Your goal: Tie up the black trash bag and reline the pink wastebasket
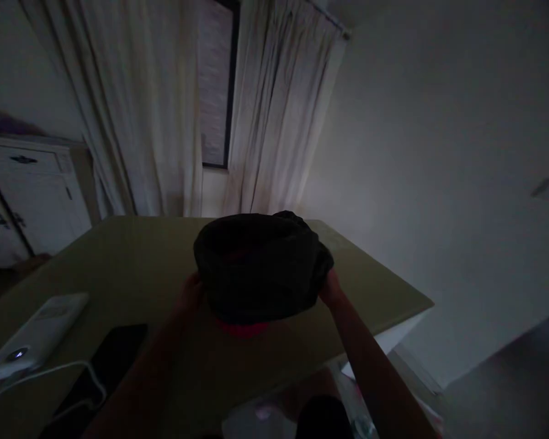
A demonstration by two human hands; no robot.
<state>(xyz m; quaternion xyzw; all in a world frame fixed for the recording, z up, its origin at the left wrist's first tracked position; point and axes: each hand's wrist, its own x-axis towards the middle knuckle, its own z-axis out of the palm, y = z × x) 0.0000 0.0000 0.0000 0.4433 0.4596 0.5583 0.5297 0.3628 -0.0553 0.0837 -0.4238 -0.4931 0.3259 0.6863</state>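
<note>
Black cloth (260,265), red edge; olive table (141,256); white curtains (150,110).

This is a room in a home, dimly lit, most likely a bedroom or living room. Pale fabric curtains (159,103) hang from ceiling height on both sides of a dark-framed window (217,79), which stands straight behind the olive-green desk (132,262). To the left of the desk, against the wall, is a white cupboard (27,195) with dark metal handles, a piece of household furniture. The wall (439,152) to the right of the desk is plain and painted white. On the desk's near left corner lie a white power bank (31,338) with a cable and a dark phone (105,366), personal things.
</note>
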